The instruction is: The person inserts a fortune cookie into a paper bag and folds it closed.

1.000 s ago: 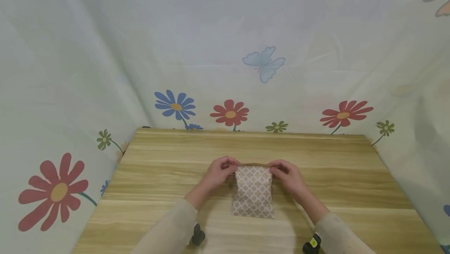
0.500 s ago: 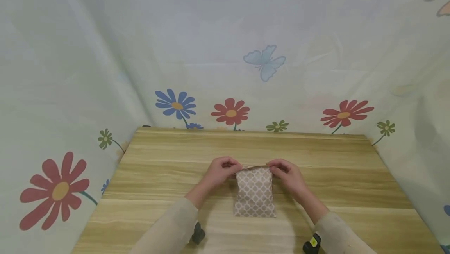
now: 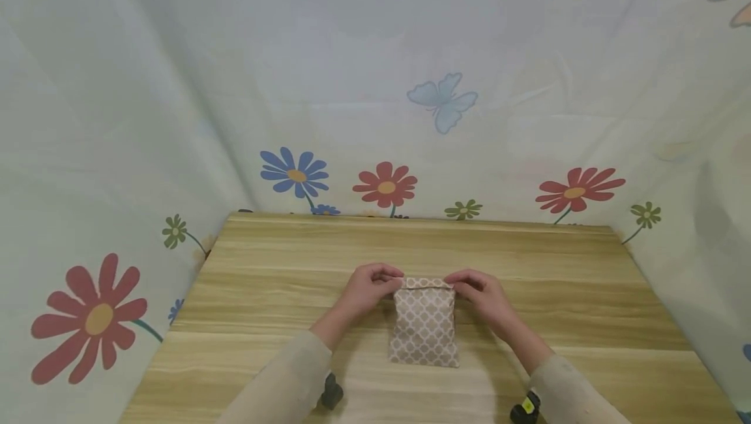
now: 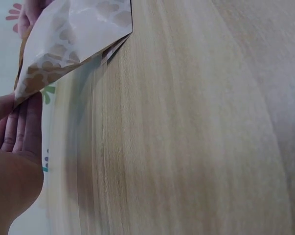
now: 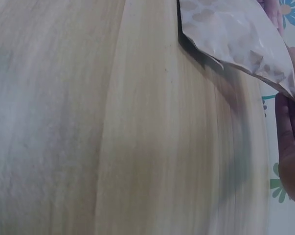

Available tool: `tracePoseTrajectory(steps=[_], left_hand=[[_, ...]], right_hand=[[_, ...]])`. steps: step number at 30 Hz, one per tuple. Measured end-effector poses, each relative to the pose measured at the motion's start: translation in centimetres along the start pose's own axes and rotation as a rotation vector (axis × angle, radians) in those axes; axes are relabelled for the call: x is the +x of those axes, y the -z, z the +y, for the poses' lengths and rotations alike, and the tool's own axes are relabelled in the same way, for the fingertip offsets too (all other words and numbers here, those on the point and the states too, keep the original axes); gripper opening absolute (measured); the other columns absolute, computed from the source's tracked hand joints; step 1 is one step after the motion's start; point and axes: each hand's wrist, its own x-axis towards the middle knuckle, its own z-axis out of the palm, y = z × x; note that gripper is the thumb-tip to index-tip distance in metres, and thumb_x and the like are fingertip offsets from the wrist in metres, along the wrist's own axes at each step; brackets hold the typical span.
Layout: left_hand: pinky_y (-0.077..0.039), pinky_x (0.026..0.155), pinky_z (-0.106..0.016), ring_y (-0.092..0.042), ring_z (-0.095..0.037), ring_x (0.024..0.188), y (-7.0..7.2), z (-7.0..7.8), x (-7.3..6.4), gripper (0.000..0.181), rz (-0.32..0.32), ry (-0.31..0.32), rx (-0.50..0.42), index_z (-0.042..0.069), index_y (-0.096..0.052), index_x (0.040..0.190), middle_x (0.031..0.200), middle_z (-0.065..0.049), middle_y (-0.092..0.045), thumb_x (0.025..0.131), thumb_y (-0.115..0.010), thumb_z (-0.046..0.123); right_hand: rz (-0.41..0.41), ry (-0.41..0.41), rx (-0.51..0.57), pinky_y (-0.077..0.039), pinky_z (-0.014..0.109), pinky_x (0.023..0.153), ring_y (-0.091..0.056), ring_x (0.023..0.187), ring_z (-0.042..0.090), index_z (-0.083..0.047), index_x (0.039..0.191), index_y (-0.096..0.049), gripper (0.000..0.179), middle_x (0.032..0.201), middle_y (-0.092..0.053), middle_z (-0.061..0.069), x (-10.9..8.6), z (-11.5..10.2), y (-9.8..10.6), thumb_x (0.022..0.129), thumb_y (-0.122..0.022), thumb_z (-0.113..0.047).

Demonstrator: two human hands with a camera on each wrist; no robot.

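Note:
A brown paper bag [image 3: 425,329] with a white lattice print lies on the table, its far end raised in both hands. Along that top edge a narrow patterned strip is folded over toward the person. The left hand [image 3: 369,288] pinches the top left corner between thumb and fingers, which the left wrist view shows close on the bag [image 4: 83,34]. At the top right corner the right hand [image 3: 482,293] pinches the same fold. In the right wrist view the bag [image 5: 240,36] rises from the table toward the fingertips. What the bag contains is hidden.
The wooden table [image 3: 281,261] spreads around the bag. Behind it hangs a pale fabric backdrop [image 3: 352,85] printed with flowers and a butterfly. Black wrist devices show under the sleeves, one at the left [image 3: 331,391] and one at the right [image 3: 525,408].
The bag's top edge has been turned over toward the person, first at the left side, and now shows as a patterned strip across the top. Both hands stay at the corners.

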Motion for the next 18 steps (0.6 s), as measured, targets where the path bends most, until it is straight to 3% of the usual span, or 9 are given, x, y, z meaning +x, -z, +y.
tracePoseTrajectory(steps=[6,12,18], left_hand=[[-0.062,0.080,-0.031,-0.072,-0.017,0.087,0.0,-0.2,0.0,0.016,-0.006,-0.020,0.005,0.006,-0.078,0.111,0.099,-0.005,-0.077,0.099,-0.078,0.015],[-0.062,0.081,-0.031,-0.073,-0.017,0.087,-0.2,0.0,0.0,0.014,-0.004,-0.031,0.002,0.006,-0.077,0.111,0.100,-0.005,-0.078,0.099,-0.078,0.013],[-0.061,0.079,-0.030,-0.073,-0.017,0.087,-0.5,0.1,0.1,0.014,-0.007,-0.052,-0.004,0.007,-0.078,0.109,0.099,-0.005,-0.078,0.098,-0.078,0.014]], right_hand=[[-0.051,0.050,-0.030,-0.057,0.041,0.102,-0.068,0.116,0.017,0.004,0.131,-0.068,0.029,0.135,-0.068,0.021,0.2,-0.6,0.3,0.111,-0.055,-0.013],[-0.122,0.169,-0.309,-0.057,0.034,0.092,-0.068,0.109,0.016,-0.005,0.126,-0.075,0.033,0.122,-0.075,0.007,1.7,-2.4,0.0,0.107,-0.068,-0.031],[-0.210,0.234,-0.435,-0.056,0.032,0.083,-0.068,0.098,0.016,-0.010,0.115,-0.080,0.021,0.110,-0.078,0.002,2.9,-3.3,-0.7,0.106,-0.069,-0.026]])
